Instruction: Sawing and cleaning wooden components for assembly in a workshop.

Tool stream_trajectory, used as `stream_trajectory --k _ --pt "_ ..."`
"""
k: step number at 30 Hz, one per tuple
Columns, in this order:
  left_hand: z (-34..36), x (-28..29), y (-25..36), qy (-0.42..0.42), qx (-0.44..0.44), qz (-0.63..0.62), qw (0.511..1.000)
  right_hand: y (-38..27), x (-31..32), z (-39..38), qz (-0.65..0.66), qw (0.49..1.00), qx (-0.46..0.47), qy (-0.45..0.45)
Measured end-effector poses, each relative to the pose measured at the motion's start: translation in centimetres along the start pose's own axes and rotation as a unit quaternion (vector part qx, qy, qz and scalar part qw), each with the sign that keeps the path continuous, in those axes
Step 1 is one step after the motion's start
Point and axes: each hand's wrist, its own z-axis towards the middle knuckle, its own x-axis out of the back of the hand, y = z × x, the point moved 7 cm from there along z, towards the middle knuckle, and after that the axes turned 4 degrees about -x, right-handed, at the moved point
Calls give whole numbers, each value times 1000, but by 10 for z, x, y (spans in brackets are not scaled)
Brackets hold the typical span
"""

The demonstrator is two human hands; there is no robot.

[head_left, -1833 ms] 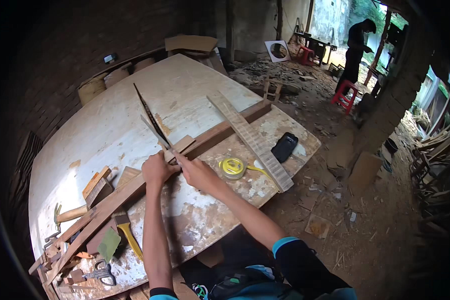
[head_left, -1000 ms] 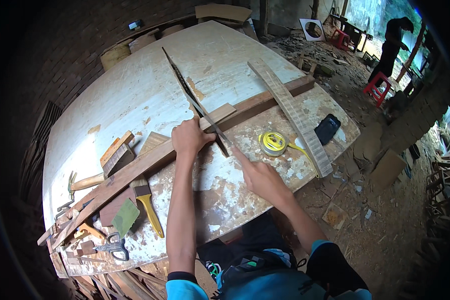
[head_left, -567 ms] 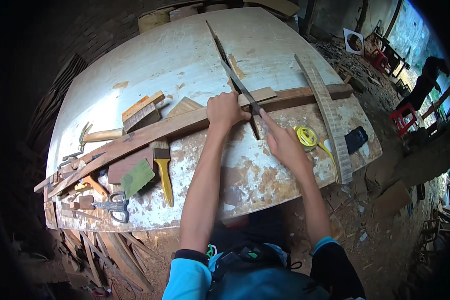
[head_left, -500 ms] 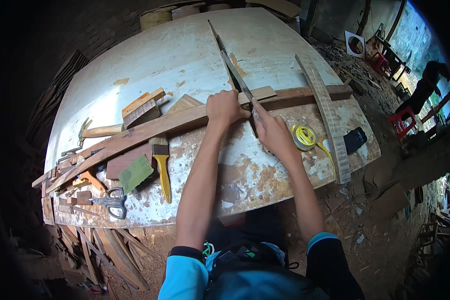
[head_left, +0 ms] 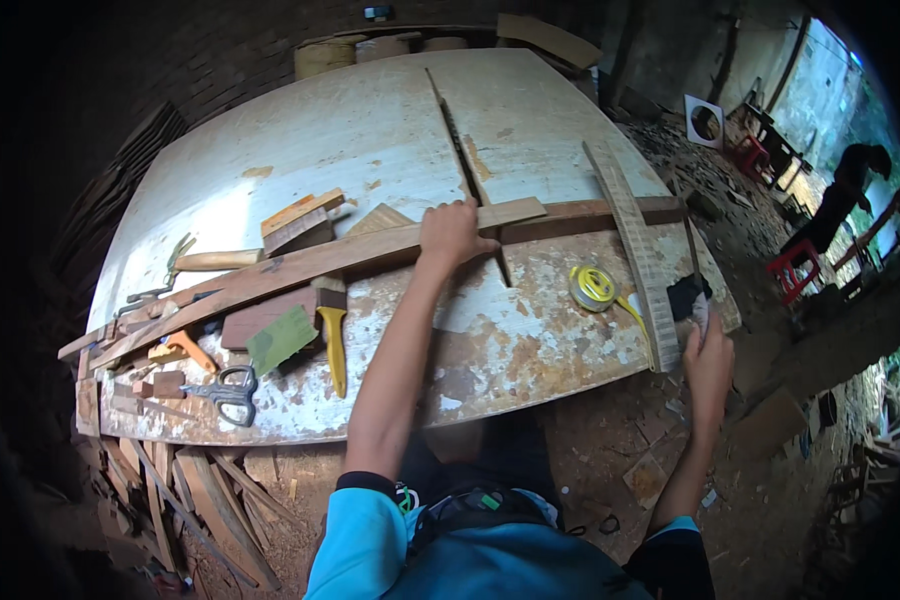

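My left hand point(head_left: 450, 236) is closed over a long wooden strip point(head_left: 350, 248), with the thumb pointing right. The strip runs slantwise across the table, its right end lying along a darker wooden beam point(head_left: 590, 215). Off at the table's right edge, my right hand point(head_left: 708, 355) is wrapped round the pale handle of a long, narrow-bladed handsaw point(head_left: 692, 245). Its blade points away from me, above a black item point(head_left: 686, 297); the teeth are too small to make out. A dark slot point(head_left: 457, 140) cuts through the tabletop just beyond my left hand.
Right of my left hand lie a yellow tape measure point(head_left: 592, 288) and a crosswise wooden board point(head_left: 632, 250). To the left are a brush point(head_left: 332, 335), scissors point(head_left: 225, 394), green sandpaper point(head_left: 280, 340) and a hammer point(head_left: 215, 260). A person point(head_left: 845, 195) stands far right, near a red stool point(head_left: 795, 270).
My right hand has carried the handsaw from beside my left hand out to the table's right edge. My left hand stays on the wooden strip. The view has shifted slightly.
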Motion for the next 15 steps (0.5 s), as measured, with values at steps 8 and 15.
stream_trajectory --k 8,15 --pt "-54 59 27 226 -158 -39 960 21 -38 16 -13 995 97 10" --pt "-193 53 -75 47 221 125 966 -89 2 -28 178 948 250 83"
